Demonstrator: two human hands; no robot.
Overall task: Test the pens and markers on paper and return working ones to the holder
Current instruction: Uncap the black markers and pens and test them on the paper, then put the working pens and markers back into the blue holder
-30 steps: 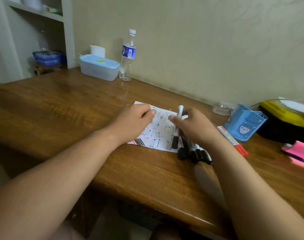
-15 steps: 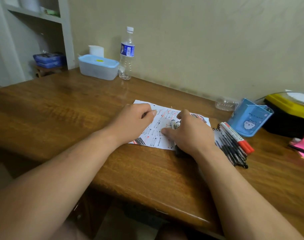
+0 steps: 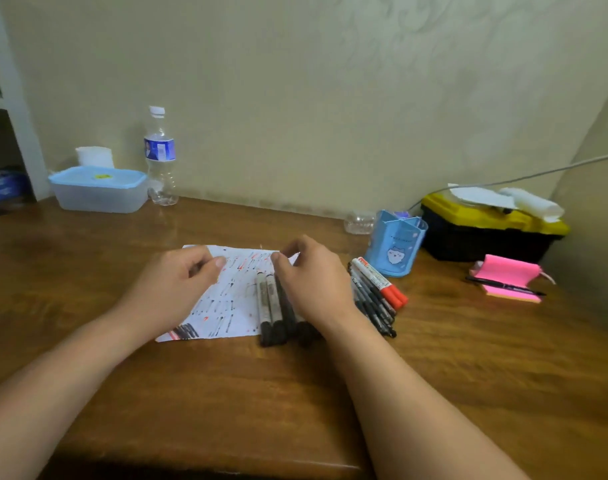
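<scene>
At the far left of the brown wooden desk (image 3: 88,306), against the wall, sits a translucent plastic box with a pale blue lid (image 3: 98,188). A clear plastic water bottle with a blue label (image 3: 160,157) stands just beside it. Nearer the desk's middle, the left hand (image 3: 178,282) rests on the left part of a white sheet of paper covered in red and black strokes (image 3: 233,296), fingers loosely curled and holding nothing. Several grey markers with black caps (image 3: 271,310) lie side by side on the sheet's right part. The right hand (image 3: 313,282) is over them, thumb and forefinger curled close together; whether they pinch anything cannot be told. Right of that hand lies a bunch of black pens with a white, red-capped marker (image 3: 375,292). Just beyond it stands the light blue pen holder with a cartoon face (image 3: 396,244), then a black toolbox with a yellow lid (image 3: 486,233) and a pink pad of sticky notes (image 3: 506,275).
</scene>
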